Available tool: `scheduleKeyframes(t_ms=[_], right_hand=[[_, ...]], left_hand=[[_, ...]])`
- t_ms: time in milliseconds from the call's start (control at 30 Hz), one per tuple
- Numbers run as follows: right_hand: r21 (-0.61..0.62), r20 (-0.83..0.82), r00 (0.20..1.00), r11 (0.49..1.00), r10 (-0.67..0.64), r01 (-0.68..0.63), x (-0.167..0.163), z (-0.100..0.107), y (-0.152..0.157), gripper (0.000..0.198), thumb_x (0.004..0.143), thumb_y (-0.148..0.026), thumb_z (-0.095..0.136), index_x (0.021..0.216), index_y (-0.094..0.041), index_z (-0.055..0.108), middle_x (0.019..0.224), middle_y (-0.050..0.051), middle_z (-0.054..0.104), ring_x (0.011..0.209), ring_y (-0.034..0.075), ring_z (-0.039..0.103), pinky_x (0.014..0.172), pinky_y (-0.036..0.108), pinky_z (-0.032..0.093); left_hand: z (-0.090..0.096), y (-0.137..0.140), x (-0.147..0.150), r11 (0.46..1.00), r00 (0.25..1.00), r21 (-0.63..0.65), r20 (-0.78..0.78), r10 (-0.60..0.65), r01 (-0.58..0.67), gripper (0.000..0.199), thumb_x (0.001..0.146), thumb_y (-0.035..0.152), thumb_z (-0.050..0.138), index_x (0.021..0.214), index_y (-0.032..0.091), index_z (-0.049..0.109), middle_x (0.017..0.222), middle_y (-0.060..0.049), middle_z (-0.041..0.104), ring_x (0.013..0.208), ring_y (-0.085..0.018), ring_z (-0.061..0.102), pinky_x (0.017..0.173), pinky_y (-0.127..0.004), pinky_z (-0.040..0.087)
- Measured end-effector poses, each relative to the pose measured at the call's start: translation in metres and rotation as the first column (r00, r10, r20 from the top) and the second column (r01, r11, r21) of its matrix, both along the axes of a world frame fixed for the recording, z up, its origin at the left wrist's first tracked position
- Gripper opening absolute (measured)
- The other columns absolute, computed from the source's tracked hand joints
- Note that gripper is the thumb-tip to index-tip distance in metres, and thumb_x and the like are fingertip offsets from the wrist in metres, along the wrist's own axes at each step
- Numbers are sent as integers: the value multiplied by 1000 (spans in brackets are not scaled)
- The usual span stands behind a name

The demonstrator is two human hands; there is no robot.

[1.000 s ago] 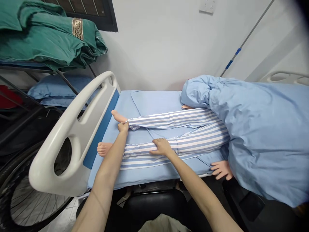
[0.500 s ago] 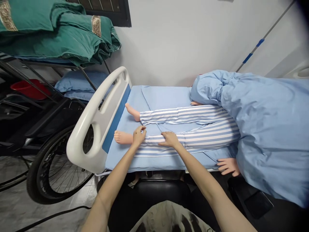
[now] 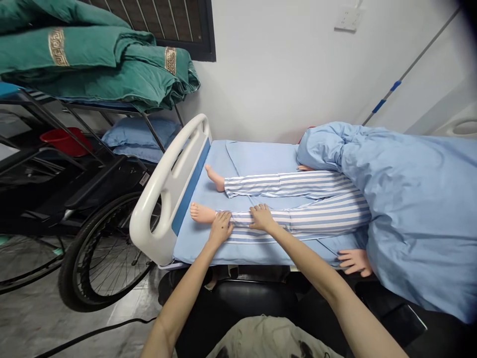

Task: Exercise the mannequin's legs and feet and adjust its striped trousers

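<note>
A manikin's two legs in blue-and-white striped trousers [image 3: 320,219] lie on a light blue sheet [image 3: 257,154], with bare feet towards the footboard. My left hand [image 3: 222,227] rests on the near lower leg just above the near foot [image 3: 202,213], its fingers curved over the far side and its thumb apart on the near side. Further up the same shin, my right hand [image 3: 262,218] cups the leg through the trouser cloth, fingers across the top. The far foot [image 3: 215,179] lies untouched. Part of the manikin's hand [image 3: 356,262] shows at the bed's near edge.
A white footboard [image 3: 149,219] stands at the left, a wheelchair wheel [image 3: 104,253] beyond it. A bunched blue quilt [image 3: 417,199] covers the manikin's upper body. Green folded bedding [image 3: 112,59] lies on a rack at the upper left. A red basin [image 3: 67,141] sits below it.
My left hand has come down from a raised, curled pose above the ankle to lie over the lower leg. My right hand stays on the shin. The view has shifted slightly.
</note>
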State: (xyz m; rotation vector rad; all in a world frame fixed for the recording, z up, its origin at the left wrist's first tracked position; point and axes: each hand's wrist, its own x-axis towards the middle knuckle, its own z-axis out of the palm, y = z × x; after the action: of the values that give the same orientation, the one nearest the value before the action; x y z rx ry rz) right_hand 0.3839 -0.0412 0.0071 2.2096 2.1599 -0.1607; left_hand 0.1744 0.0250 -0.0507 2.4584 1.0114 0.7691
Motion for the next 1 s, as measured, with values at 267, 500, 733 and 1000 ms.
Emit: scheduleKeyframes(t_ms=[267, 500, 733, 1000], right_hand=[[-95, -40, 996, 992, 80, -84, -94, -4, 44, 49, 83, -28, 64, 127, -10, 55, 123, 18, 64, 117, 29, 59, 103, 42, 39], [-68, -18, 1000, 998, -6, 5, -102, -22, 53, 42, 80, -24, 67, 119, -13, 57, 113, 17, 67, 106, 28, 65, 88, 35, 46], [-50, -30, 999, 998, -26, 25, -103, -30, 55, 39, 79, -23, 64, 116, -14, 57, 111, 16, 68, 104, 27, 65, 88, 34, 46], [-23, -65, 997, 999, -30, 29, -101, -31, 56, 35, 81, -24, 63, 114, -15, 58, 108, 15, 68, 100, 27, 66, 86, 35, 47]], left_hand=[[-10, -16, -19, 995, 991, 3, 94, 96, -97, 50, 75, 9, 46, 122, 15, 62, 135, -17, 59, 133, -32, 48, 115, -50, 35], [-60, -59, -78, 875, 842, -176, 242, 482, -451, 41, 80, 17, 46, 118, 19, 60, 123, -18, 60, 122, -34, 54, 107, -52, 41], [-63, -44, -50, 691, 667, -628, 345, 660, -359, 47, 72, 18, 59, 118, 22, 57, 125, -14, 63, 123, -32, 56, 108, -51, 41], [-37, -23, -5, 457, 256, -889, 449, 856, 29, 33, 67, 15, 58, 100, 22, 58, 110, -6, 68, 108, -21, 64, 92, -32, 51]])
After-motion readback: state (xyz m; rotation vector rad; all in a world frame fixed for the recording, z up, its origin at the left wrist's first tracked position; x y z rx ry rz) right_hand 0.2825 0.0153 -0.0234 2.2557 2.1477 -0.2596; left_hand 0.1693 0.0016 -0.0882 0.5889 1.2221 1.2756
